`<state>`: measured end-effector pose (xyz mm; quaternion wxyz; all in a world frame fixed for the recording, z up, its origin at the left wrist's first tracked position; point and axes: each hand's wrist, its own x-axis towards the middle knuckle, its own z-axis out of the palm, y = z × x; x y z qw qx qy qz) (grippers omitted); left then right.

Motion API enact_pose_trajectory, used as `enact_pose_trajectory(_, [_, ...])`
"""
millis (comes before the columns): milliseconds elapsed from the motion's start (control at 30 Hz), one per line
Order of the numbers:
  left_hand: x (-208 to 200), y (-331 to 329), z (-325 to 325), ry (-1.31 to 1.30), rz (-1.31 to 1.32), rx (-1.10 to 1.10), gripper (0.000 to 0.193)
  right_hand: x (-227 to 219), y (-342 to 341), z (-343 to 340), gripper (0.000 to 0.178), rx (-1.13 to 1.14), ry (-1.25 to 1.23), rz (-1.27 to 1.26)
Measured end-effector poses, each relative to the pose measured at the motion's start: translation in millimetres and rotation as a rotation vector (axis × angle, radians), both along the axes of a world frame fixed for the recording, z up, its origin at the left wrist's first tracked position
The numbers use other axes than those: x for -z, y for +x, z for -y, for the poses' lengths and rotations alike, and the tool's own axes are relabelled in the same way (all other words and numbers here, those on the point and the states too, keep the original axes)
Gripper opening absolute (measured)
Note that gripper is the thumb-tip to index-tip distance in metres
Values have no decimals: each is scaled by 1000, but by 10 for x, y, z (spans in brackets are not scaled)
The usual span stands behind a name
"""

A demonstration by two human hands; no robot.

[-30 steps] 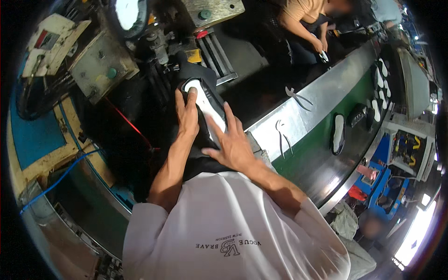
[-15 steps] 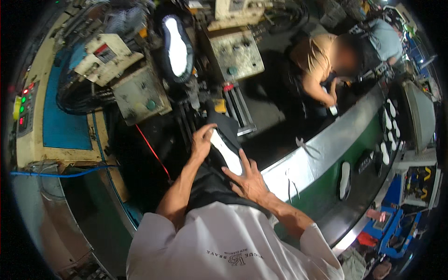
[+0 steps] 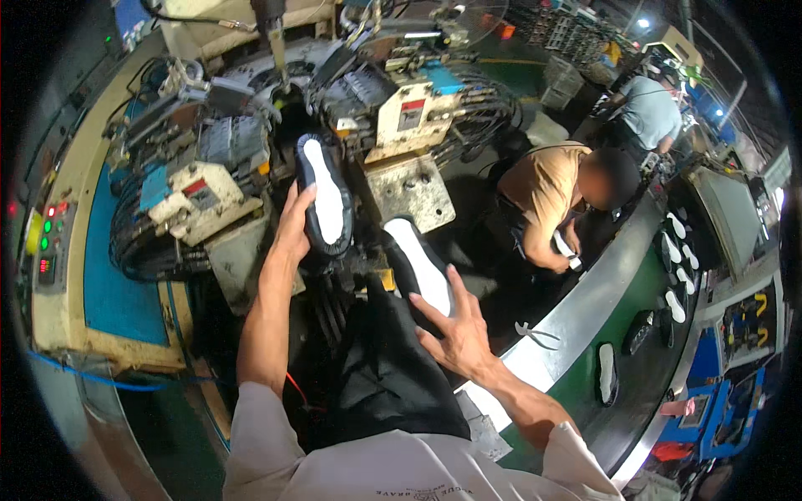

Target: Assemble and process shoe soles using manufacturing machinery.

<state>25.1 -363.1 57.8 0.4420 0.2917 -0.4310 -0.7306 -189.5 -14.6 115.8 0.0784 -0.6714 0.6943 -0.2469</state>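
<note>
A black shoe upper (image 3: pixel 311 171) with a white sole board (image 3: pixel 327 204) sits bottom up at the front of the machine. My left hand (image 3: pixel 294 224) grips its left side, thumb on the edge and fingers partly hidden behind it. Lower and to the right, a second black shoe upper (image 3: pixel 398 263) with a white board (image 3: pixel 422 269) is tilted above my lap. My right hand (image 3: pixel 458 332) holds the near end of it, fingers over the right edge and the thumb toward the underside.
Ahead stands a machine with cream housings (image 3: pixel 409 117) and a stained metal box (image 3: pixel 411 194). Pliers (image 3: pixel 535 336) lie on a metal ledge (image 3: pixel 576 313) at right. Behind it, a green conveyor (image 3: pixel 576 367) carries several shoe uppers (image 3: pixel 607 374). A co-worker (image 3: pixel 543 200) sits beyond the ledge.
My left hand has let go of the second upper and moved forward onto the one at the machine. My right hand still holds the second upper. The view has tilted up.
</note>
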Motion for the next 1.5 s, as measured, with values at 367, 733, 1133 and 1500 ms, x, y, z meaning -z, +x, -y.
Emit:
enact_pose_trajectory(367, [-343,958,-1677,-88,-193,-84,90,-185,422,2060,68,-100,-198,-31])
enact_pose_trajectory(733, [-116,1598,-3618,356,92,-339,103,224,690,2364,68,-112,-223,146])
enact_pose_trajectory(1133, [256,1773,-4280,450,236,-339,69,313,851,2243,86,-124,-344,-148])
enact_pose_trajectory(1500, [132,1291,-3707,315,35,-165,93,478,949,2289,84,-162,-411,-131])
